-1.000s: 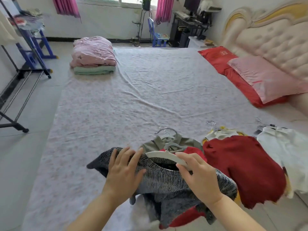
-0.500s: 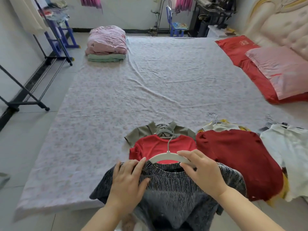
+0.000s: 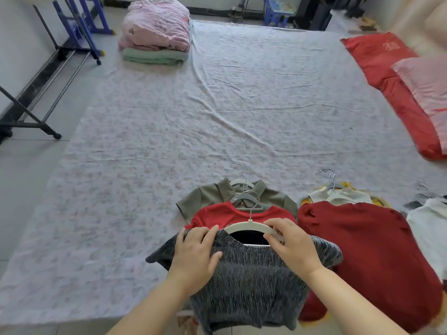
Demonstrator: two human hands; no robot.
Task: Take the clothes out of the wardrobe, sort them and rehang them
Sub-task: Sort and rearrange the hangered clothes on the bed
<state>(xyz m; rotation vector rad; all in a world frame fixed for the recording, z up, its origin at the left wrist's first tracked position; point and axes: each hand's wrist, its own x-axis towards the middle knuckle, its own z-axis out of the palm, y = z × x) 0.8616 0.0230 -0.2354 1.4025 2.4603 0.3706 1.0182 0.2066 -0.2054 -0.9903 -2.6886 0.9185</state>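
**Settling the grey top onto the stack at the bed's near edge**

Right down at the near edge of the bed now, laying the grey top over the red top and the olive shirt, with the hem spilling off that edge toward the floor. Pressing the shoulder flat with the left hand, fingers straight and spread. Pinching the right arm of the white hanger with the right hand, fingers curled over it, thumb underneath.

Best to nudge the lot further up the bed before letting go. Judging by how much cloth hangs over the near edge, could well drag itself off. Line the hook up with the two hooks above, for a clean pick-up later. Smooth the left sleeve first, then release the hanger.

Plenty of bare sheet up the middle of the bed and across to its left side. Tighter toward the bed's right: lapping onto the dark red sweater there, with a white garment just beyond. Far-left corner of the bed taken by a folded pile, far-right side by pillows. Off the bed's left side, mind the feet of the clothes rack.
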